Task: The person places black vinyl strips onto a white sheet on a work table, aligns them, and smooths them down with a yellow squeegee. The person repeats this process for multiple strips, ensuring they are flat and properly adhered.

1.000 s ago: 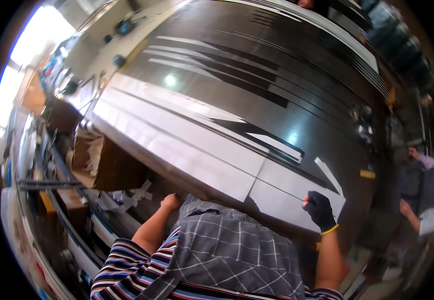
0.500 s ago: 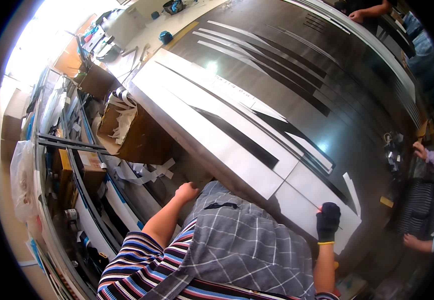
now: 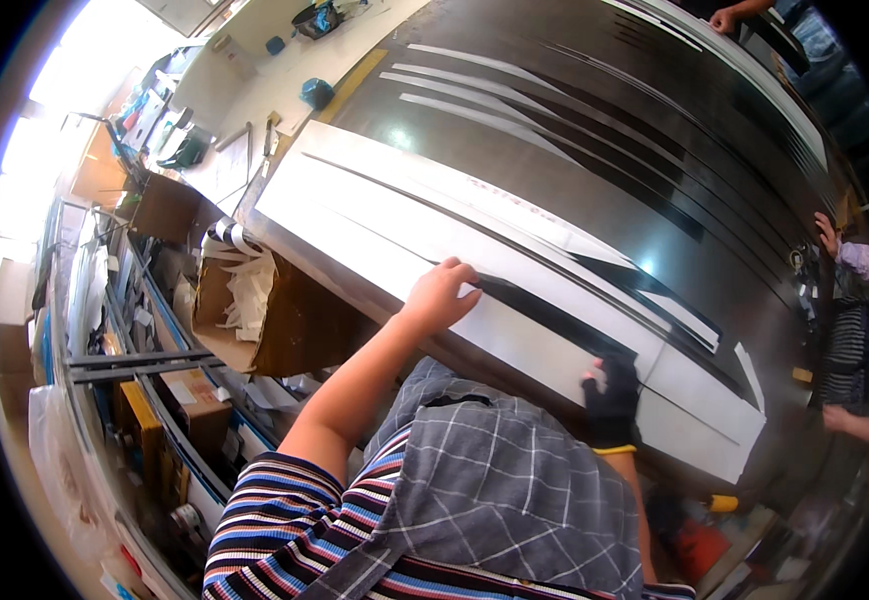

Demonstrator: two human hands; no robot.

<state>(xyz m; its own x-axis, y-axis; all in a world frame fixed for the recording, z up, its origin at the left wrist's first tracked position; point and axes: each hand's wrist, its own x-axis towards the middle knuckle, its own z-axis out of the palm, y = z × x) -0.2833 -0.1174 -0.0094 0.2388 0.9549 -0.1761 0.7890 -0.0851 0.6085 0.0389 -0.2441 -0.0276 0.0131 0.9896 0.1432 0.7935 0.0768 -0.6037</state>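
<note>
Long white sheet strips (image 3: 385, 205) lie on the dark work table (image 3: 375, 110), with a black gap between two of them. At the near table edge lies a white strip (image 3: 530, 345). My bare left hand (image 3: 440, 298) has its bent fingers and thumb closed at this strip's inner edge, beside the gap. My right hand (image 3: 612, 405), in a black glove with a yellow cuff and bare fingertips, is over the right end of the same strip. Motion smears it, and what its fingers hold, if anything, cannot be made out. A white panel (image 3: 695, 430) lies to its right.
Narrow light and dark strips (image 3: 515, 105) lie farther across the table. A cardboard box (image 3: 305, 310) of white offcuts stands left of it, near a rack (image 3: 145, 360) of boards. A blue tape measure (image 3: 317, 94) sits at the back. Other people's hands show at right and top right.
My left hand has risen from beside my apron onto the white strip. My right hand has moved left from the right-hand panel to the strip's end. The view has shifted.
</note>
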